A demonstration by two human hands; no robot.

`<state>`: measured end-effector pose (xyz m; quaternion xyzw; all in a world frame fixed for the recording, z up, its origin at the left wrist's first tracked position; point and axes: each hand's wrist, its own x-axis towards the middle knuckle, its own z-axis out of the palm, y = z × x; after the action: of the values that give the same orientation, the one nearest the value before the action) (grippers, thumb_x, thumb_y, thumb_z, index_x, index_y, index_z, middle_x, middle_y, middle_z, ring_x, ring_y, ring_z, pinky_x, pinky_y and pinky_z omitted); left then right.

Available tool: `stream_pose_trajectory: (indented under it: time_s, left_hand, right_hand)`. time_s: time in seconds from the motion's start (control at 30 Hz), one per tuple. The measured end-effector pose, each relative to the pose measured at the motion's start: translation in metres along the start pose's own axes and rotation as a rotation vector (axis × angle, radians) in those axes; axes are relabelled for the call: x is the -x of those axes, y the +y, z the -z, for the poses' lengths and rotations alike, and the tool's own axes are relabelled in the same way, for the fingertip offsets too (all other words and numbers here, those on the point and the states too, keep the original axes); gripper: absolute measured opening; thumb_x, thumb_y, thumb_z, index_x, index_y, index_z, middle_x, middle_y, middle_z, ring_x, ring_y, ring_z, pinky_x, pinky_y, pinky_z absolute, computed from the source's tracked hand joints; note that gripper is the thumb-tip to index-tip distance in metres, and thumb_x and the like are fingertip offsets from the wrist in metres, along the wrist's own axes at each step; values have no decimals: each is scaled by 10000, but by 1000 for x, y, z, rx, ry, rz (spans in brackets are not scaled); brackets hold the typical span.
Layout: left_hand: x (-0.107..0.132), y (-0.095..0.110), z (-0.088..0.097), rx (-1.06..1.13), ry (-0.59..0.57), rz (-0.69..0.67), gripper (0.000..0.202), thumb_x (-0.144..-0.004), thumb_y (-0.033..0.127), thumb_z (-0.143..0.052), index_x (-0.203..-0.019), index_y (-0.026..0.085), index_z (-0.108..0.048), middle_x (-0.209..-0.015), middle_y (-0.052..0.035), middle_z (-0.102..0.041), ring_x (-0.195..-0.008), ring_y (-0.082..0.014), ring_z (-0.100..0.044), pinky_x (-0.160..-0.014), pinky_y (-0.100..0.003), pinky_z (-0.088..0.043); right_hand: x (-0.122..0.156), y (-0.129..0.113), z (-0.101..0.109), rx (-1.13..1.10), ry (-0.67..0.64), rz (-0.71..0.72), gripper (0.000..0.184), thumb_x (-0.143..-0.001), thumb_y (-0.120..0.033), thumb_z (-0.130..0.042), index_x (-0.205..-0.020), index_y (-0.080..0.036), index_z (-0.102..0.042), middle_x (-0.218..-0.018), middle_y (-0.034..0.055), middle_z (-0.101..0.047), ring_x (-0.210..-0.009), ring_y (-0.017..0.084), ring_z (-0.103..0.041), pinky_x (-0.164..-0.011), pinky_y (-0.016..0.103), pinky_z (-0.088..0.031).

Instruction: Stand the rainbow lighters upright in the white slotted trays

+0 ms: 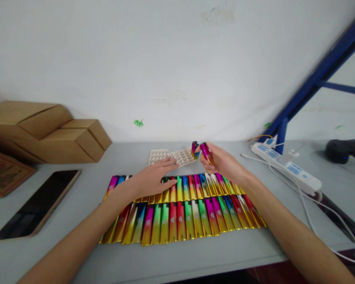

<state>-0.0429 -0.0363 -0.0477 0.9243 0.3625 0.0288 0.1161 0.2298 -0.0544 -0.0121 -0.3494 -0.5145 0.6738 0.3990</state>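
Note:
My right hand [225,159] is closed around a shiny purple lighter [207,153], held tilted just above the right end of a white tray with round pockets [183,157]. At that end of the tray, a few lighters [194,150] stand upright. My left hand [156,175] is open, its fingers stretched out and resting on or just over the tray's near edge. Below both hands, two rows of metallic, many-coloured lighters [180,221] lie side by side on the grey table [177,258]. My left hand and forearm hide part of the rows.
Brown cardboard boxes [73,138] and a dark tablet or phone [38,205] are on the left. A white power strip [286,165] with cables lies on the right, near a blue metal frame [313,81] and a black device [343,151]. The wall [165,71] stands behind.

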Motion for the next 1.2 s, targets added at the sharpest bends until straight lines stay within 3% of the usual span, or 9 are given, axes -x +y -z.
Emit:
stream_pose_trajectory:
  time_s: [0.1,0.23,0.43,0.57,0.67,0.77,0.9,1.2]
  left_hand:
    - [1,0,-1,7,1,3,679,-1019,561,-427,-1541,127,-448,-1643,-120,-340,-1548,-281,-278,-1268,-477,-251]
    - [2,-1,-2,22,24,-13,648,-1016,532,-453,-1519,123,-476,-1628,-131,-369,-1540,-284,-299,-1263,-470,-261]
    - [2,-1,-4,25,54,-18,617,-1013,493,-484,-1496,110,-502,-1612,-140,-402,-1533,-283,-317,-1265,-450,-250]
    - [3,-1,-4,-1,77,-43,595,-1012,471,-495,-1483,108,-514,-1599,-139,-433,-1524,-277,-337,-1259,-425,-259]
    - [3,0,-4,-15,83,-46,595,-1009,467,-504,-1476,99,-524,-1590,-142,-449,-1518,-274,-349,-1260,-409,-252]
    - [2,1,-4,-13,70,-37,604,-1011,468,-500,-1482,91,-518,-1595,-144,-441,-1520,-275,-342,-1265,-410,-240]
    - [3,0,-6,-4,74,-32,616,-1011,477,-496,-1494,97,-504,-1602,-137,-429,-1524,-277,-335,-1266,-422,-240]
    - [5,-3,-11,27,85,-22,625,-1012,493,-488,-1512,118,-486,-1619,-127,-401,-1536,-282,-308,-1273,-432,-230]
  right_hand:
    - [6,-17,2,77,25,122,299,-984,-472,-589,-1102,-214,-685,-822,10,-572,-655,107,-471,-559,240,-398]
    - [0,-37,10,157,89,196,249,-951,-420,-666,-1100,-232,-735,-932,33,-628,-858,140,-575,-763,291,-532]
    - [-34,-52,20,395,105,309,322,-863,-468,-759,-1090,-240,-741,-992,48,-721,-966,192,-653,-934,419,-550]
    - [-60,-51,28,588,213,432,405,-754,-495,-843,-1019,-213,-722,-994,56,-745,-936,208,-682,-844,371,-549]
    - [-76,-42,35,690,307,482,443,-686,-521,-877,-906,-204,-658,-870,34,-733,-748,168,-658,-669,312,-522]
    - [-88,-35,40,709,298,466,474,-690,-552,-862,-914,-217,-612,-764,2,-703,-564,130,-588,-535,290,-480]
    - [-96,-36,42,746,274,494,489,-733,-553,-834,-1037,-220,-646,-751,4,-701,-567,162,-650,-567,323,-541]
    - [-104,-37,46,1104,87,334,306,-833,-481,-739,-950,-200,-705,-839,66,-772,-713,241,-757,-684,365,-588]
